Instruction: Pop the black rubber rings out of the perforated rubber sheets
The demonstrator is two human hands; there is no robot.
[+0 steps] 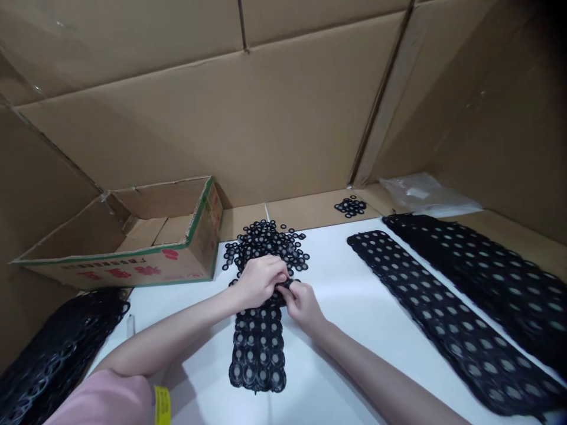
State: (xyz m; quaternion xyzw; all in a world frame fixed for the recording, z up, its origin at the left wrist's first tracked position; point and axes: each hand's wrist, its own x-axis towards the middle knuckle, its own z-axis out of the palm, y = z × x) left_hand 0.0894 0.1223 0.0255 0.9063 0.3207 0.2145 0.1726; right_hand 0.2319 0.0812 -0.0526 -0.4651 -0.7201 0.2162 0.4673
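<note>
A black lace-like strip of joined round cells (257,351) lies on the white table in front of me, its far end under my hands. My left hand (261,280) is closed at that far end, fingertips pinched together. Beside it my right hand (303,304) pinches the strip's edge, with a black ring (286,284) showing between the two hands. Whether the left fingers hold a ring or the strip itself is hidden. Just beyond my hands spreads a heap of small black rings (268,239).
An open cardboard box (133,265) stands at the left, above a pile of black lace material (66,348). Two long black strips (443,313) (487,265) lie at the right. Behind are a small ring pile (351,206), a clear plastic bag (427,192) and cardboard walls (287,118).
</note>
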